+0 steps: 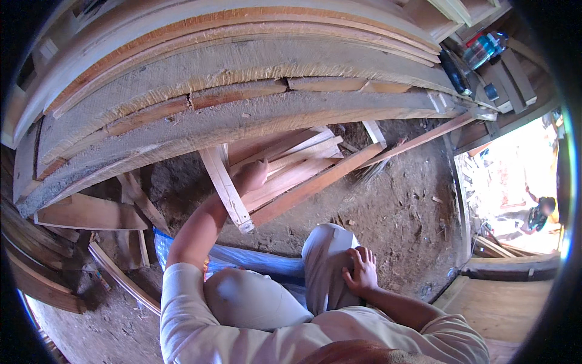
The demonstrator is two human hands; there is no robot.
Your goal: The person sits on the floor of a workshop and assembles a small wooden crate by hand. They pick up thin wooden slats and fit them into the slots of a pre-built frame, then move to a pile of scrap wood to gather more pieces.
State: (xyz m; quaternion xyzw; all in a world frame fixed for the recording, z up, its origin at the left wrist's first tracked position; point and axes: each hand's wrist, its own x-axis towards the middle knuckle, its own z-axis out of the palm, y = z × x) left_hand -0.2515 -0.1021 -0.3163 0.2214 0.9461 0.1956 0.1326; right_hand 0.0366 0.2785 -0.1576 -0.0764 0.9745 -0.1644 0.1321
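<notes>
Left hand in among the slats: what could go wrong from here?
1. The wooden slats lie loose-looking and overlapping, so disturbing one might shift its neighbours onto the left hand.
2. The bare left wrist passes close by the pale upright post; a quick pull back could scrape it.
3. The right hand rests on the knee, so it may be slow to steady any slat that slips.

Woodworking shop by the look of it here, bare earth floor (pixel 415 200), long boards (pixel 242 28) and rough slabs (pixel 339 103) stacked at twelve o'clock, more lumber (pixel 91 212) at nine, sunlit doorway (pixel 497 182) at three
</notes>
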